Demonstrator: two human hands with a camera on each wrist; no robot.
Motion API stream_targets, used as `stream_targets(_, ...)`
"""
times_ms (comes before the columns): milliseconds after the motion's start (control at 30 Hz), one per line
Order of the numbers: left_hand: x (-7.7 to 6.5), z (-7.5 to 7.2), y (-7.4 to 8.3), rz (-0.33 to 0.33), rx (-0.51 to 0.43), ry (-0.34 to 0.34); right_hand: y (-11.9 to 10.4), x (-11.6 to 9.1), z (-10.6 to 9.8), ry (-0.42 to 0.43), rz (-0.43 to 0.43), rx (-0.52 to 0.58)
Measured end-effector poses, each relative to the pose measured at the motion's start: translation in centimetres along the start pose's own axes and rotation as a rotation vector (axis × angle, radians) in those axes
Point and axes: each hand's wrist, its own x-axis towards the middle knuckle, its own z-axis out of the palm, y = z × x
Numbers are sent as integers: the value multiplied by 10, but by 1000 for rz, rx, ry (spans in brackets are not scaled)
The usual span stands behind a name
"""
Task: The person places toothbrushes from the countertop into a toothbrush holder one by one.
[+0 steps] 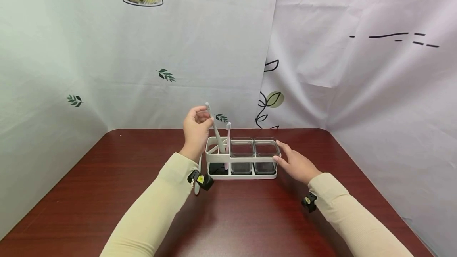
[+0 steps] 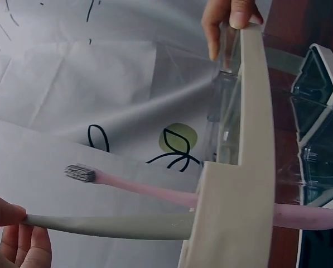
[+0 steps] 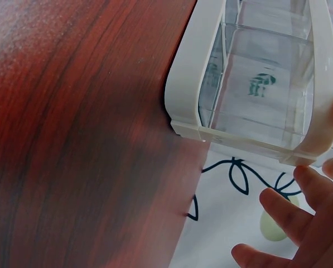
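Observation:
My left hand (image 1: 196,130) pinches a grey toothbrush (image 1: 216,135) near its upper end. The brush leans left, its lower part inside the divided left section of a white toothbrush holder (image 1: 217,157). A pink toothbrush (image 2: 146,190) with dark bristles stands in the same section, its handle showing below the upper band in the left wrist view. My right hand (image 1: 296,165) grips the right end of the holder's upper band, thumb at the front and fingers toward the back. Two clear cups (image 1: 242,148) sit side by side in the holder's middle and right sections.
The holder stands on a dark red wooden table (image 1: 107,193). A pale, slim handle (image 1: 197,188) lies on the table left of the holder, partly covered by my left wrist. White cloth (image 1: 214,31) with printed leaves hangs behind the table and along both sides.

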Motion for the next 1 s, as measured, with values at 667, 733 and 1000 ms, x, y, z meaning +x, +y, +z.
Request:
stream_targets(667,-13,1,-23,-31,170,-105,1,1,1,4,-4,-1)
stream_targets(733,-14,1,-25,-39,185,-109,1,0,1,2,-2,-1)
stream_targets(1000,-17,0,-33,-14,222,-124,-1,0,0,-7,11,4)
